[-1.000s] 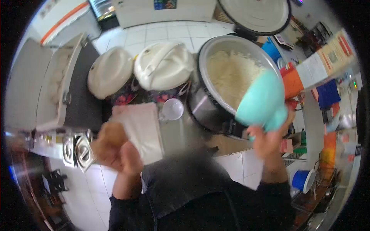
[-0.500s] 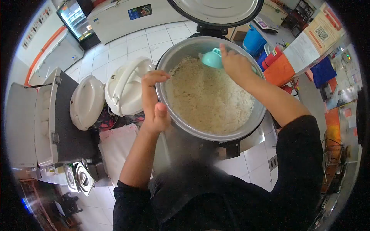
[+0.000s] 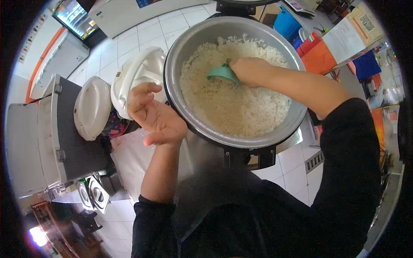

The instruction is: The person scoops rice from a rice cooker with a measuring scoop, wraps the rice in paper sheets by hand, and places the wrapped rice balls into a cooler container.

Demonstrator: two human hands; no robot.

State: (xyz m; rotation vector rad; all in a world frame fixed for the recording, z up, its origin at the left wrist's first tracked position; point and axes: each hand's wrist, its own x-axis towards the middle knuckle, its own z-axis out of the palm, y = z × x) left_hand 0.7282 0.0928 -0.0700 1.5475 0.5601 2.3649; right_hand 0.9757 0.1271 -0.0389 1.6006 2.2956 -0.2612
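Note:
A wide round rice cooker pot (image 3: 174, 92) with a metal rim is filled with cooked white rice (image 3: 262, 109). My right hand (image 3: 251, 71) reaches inside, its fingers closed round a teal scoop (image 3: 221, 73). The scoop's lower edge is down at the rice; its handle is mostly hidden in my hand. To the left of the pot, just outside its rim, my left hand (image 3: 157, 114) is held palm up with curved, spread fingers. It holds nothing.
White lidded containers (image 3: 92, 107) stand at left, beside an open grey cooler box (image 3: 73, 129). Sheets of paper (image 3: 131, 155) lie in front of them. Metal pans (image 3: 99, 195) are at lower left. A blue bucket (image 3: 287, 23) and a red-orange stand (image 3: 318, 56) are at right.
My right hand has brought the scoop from the far side toward the pot's middle, down at the rice. My left hand has shifted left and lower, turning palm up. The view has tilted.

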